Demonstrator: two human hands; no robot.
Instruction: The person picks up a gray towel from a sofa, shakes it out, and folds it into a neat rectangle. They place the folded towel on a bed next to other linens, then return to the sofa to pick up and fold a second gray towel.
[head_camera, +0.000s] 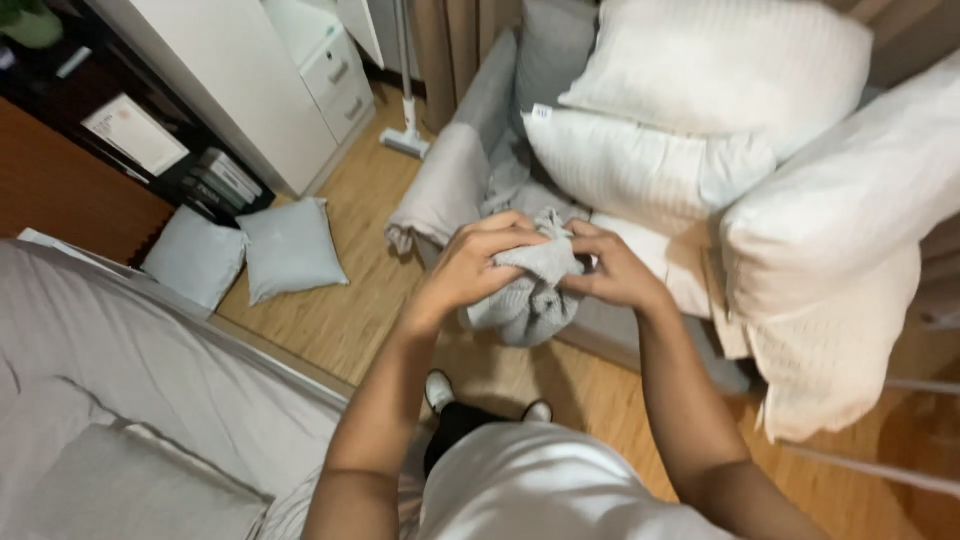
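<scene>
Two hands meet in front of us over the wooden floor (350, 320). Our left hand (478, 265) curls shut over the top of a bunched grey cloth (528, 295), and our right hand (615, 270) pinches its other side, fingers closed. We hold the cloth in the air, just before the stacked white pillows (700, 150). Two pale blue cushions (250, 255) lie on the floor beside the grey bed (130, 370).

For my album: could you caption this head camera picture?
Both hands, left hand and right hand, bunch a grey knitted cloth above a wooden floor, beside piled white pillows.
</scene>
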